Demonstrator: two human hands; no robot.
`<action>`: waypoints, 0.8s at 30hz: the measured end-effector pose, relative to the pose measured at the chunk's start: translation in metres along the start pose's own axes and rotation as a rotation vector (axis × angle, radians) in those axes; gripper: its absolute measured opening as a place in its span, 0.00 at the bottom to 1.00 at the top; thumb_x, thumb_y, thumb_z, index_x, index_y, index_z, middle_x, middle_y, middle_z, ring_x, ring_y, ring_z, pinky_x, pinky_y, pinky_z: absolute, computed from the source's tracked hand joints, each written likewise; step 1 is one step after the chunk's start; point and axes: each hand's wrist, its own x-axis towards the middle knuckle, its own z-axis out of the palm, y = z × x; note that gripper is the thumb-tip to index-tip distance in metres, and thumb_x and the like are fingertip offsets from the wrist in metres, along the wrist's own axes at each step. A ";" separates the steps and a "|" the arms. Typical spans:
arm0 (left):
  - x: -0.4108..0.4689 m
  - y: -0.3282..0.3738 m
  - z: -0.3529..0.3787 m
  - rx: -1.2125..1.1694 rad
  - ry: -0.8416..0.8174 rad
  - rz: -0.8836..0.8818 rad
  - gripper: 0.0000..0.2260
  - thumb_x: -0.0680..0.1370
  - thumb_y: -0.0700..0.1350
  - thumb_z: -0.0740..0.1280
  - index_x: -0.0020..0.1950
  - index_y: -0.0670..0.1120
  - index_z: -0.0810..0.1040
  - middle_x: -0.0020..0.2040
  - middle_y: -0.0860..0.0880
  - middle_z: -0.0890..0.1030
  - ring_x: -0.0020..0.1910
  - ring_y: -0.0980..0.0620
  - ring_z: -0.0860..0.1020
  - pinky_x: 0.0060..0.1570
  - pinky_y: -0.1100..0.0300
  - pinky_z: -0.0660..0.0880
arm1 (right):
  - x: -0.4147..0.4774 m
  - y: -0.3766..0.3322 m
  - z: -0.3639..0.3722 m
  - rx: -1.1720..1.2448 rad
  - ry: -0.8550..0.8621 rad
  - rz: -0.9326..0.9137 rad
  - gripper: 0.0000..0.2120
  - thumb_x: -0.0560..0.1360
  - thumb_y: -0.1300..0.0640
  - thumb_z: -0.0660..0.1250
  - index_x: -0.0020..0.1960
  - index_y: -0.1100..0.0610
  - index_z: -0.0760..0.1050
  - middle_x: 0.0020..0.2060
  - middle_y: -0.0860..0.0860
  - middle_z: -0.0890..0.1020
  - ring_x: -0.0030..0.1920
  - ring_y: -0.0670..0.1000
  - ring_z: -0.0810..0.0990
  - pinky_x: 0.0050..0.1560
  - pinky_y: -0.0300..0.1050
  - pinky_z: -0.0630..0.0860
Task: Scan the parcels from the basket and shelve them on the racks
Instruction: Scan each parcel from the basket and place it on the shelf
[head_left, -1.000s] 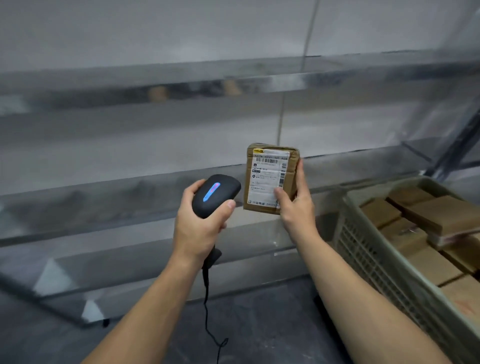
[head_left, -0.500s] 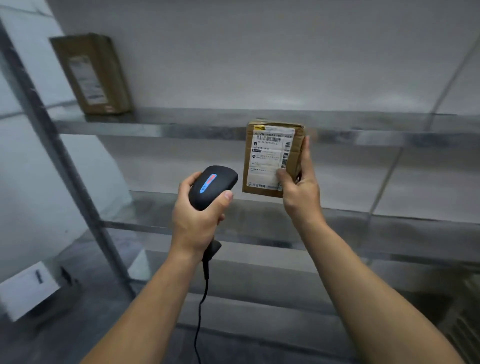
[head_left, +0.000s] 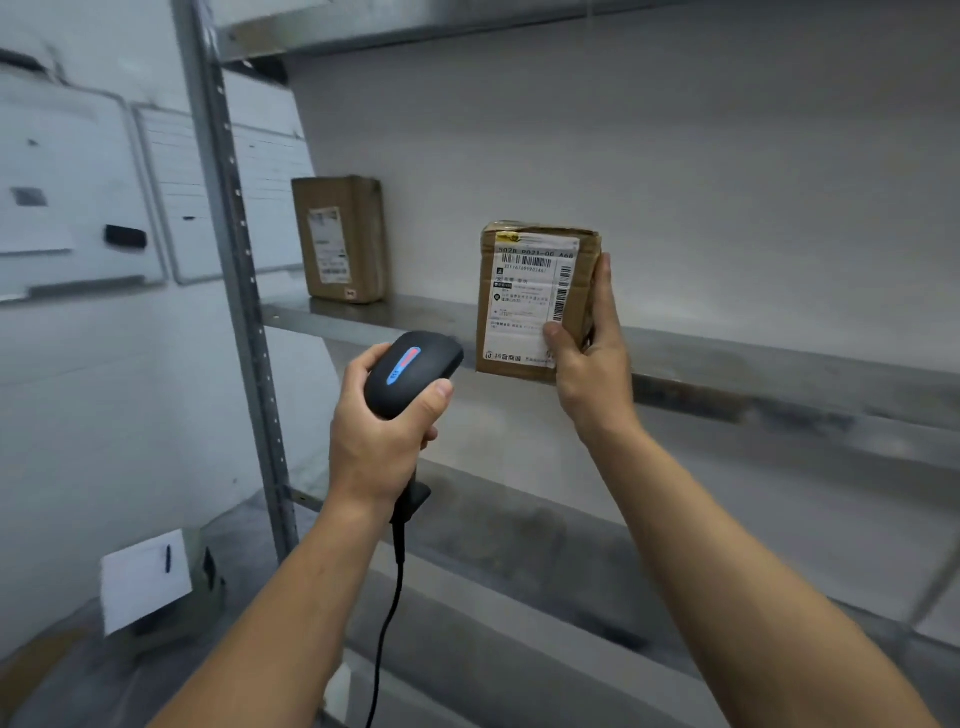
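Turning away from the basket, the person now faces the rack: a second ago the basket of brown parcels lay at the right edge of the head view, half a second ago only a sliver of it showed, and now it is out of sight. The shelf (head_left: 779, 369) that was high and far has come close and level with the hands. The right hand (head_left: 592, 379) still grasps the parcel (head_left: 535, 296) by its lower right corner, thumb on the white label (head_left: 524, 312) and fingers up the right side. The parcel is upright in the air in front of the shelf's near edge, label toward the person, not yet set down. The left hand (head_left: 379, 431) stays clenched round the scanner (head_left: 413, 371), its cable (head_left: 387, 623) hanging down. The scanner's light strip, blue a second ago, now shows red over blue; what that signals cannot be told, and its nose points past the parcel, not at the label. Another parcel (head_left: 340, 239) stands on the same shelf to the far left, beside the upright post (head_left: 228, 260) and well apart from the held one. By the look of it the scanning of this parcel is over and the shelving step has begun, with bare shelf open to the right of the standing parcel.
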 end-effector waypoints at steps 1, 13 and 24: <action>0.004 0.000 -0.001 0.001 0.016 0.012 0.27 0.62 0.59 0.77 0.59 0.59 0.75 0.46 0.46 0.82 0.31 0.50 0.79 0.33 0.58 0.76 | 0.009 0.001 0.003 -0.006 -0.012 -0.008 0.40 0.76 0.57 0.65 0.71 0.19 0.52 0.75 0.46 0.70 0.73 0.49 0.72 0.70 0.59 0.74; 0.072 -0.012 -0.039 0.016 0.137 0.063 0.28 0.68 0.51 0.76 0.66 0.51 0.74 0.46 0.48 0.82 0.30 0.51 0.79 0.34 0.59 0.77 | 0.078 0.021 0.059 -0.162 -0.098 0.011 0.39 0.82 0.62 0.64 0.81 0.37 0.46 0.76 0.42 0.68 0.72 0.47 0.70 0.70 0.46 0.73; 0.183 -0.048 -0.100 0.003 0.075 0.046 0.28 0.67 0.52 0.77 0.66 0.51 0.74 0.47 0.48 0.82 0.32 0.50 0.79 0.33 0.60 0.77 | 0.121 0.075 0.160 -0.328 -0.045 0.095 0.42 0.80 0.63 0.66 0.81 0.38 0.46 0.75 0.46 0.70 0.72 0.52 0.72 0.72 0.56 0.71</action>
